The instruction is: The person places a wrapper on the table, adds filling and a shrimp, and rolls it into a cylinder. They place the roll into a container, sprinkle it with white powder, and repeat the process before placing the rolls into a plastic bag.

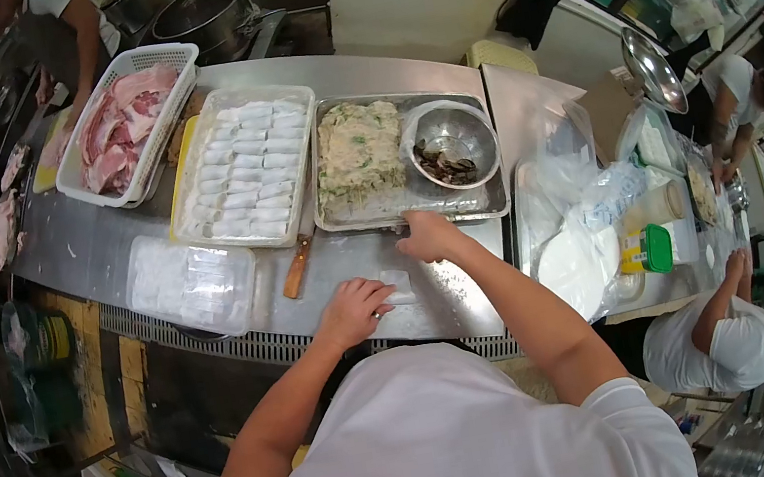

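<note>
On counter, tray, long axis crosswise

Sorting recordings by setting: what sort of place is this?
Probably a commercial kitchen: a long metal worktop, a white basket of raw meat, and a large round pot beyond.

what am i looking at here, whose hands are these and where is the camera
No machine here, just one person's bare left hand and right hand. The picture comes from a camera worn on their head, looking forward and down. On the grey metal table are, left to right, a white plastic basket of raw pink meat, a whitish plastic tray of small white rolls, and a rectangular metal tray with a pale, green-flecked mixture and a round metal bowl. The right hand is at that tray's near edge; the left is at a small pale piece. Whether either grips anything is unclear.
</note>
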Action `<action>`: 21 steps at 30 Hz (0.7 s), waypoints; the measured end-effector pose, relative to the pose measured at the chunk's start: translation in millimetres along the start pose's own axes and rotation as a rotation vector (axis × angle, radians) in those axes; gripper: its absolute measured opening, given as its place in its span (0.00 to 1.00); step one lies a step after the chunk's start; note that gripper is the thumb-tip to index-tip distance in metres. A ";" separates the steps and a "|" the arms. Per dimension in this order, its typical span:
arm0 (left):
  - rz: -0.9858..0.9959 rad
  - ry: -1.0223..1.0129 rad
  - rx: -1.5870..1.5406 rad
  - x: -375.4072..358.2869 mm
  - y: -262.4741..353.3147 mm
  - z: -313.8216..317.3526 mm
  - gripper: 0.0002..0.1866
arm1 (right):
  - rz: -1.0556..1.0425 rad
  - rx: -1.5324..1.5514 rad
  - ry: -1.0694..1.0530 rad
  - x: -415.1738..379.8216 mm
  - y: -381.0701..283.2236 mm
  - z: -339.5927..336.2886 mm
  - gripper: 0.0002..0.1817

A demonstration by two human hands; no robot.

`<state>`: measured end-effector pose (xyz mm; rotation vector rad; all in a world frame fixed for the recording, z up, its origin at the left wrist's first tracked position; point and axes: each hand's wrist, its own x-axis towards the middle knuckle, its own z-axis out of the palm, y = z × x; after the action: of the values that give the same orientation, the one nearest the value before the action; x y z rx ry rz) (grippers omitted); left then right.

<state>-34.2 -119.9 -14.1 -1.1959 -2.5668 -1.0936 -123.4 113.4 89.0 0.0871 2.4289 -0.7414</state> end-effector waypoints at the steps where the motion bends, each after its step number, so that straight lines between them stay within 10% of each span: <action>1: 0.001 -0.003 0.002 0.0 -0.1 -0.2 0.19 | -0.030 -0.018 -0.005 4.1 -5.2 2.2 0.32; 6: 0.007 -0.007 -0.004 -2.6 -1.3 -0.3 0.20 | -0.231 -0.041 0.019 26.8 -33.4 27.2 0.30; 15: 0.001 -0.007 -0.013 -6.6 -4.6 1.5 0.21 | -0.091 1.163 -0.578 27.9 -34.7 24.4 0.36; 18: -0.005 -0.015 0.007 -7.4 -6.6 3.7 0.21 | -0.097 1.064 -0.556 9.1 -14.1 22.8 0.38; 21: -0.007 -0.029 0.002 -7.7 -7.8 5.3 0.21 | -0.543 0.098 -0.078 -10.5 25.5 38.1 0.39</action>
<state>-33.4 -124.6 -25.2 -1.2126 -2.5943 -1.0828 -89.1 115.9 56.9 -0.5731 2.3544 -1.0733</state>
